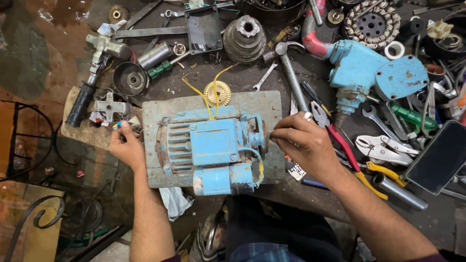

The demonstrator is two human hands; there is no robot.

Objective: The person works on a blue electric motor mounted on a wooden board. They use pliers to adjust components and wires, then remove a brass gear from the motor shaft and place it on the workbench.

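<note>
Centre frame: my left hand [127,147] and right hand [305,144] pinch the ends of the blue motor [213,150]; likely heavy, rigid, best gripped by its casing.

Motor [211,148] on plate [160,109], pliers [340,140] right.

Motor: I see a blue electric motor [211,148] lying on a grey metal plate [262,104] on the bench [291,189].
Left hand: my left hand [127,145] rests at the plate's left edge, fingers curled, with small coloured bits at the fingertips.
Right hand: my right hand [303,140] touches the motor's right end, fingertips pinched at the shaft side.
Wires: two yellow wires [204,94] rise from the motor's top.
Nearby: red-handled pliers [340,140] lie just beside my right hand; a blue power tool [369,70] sits further back.
</note>
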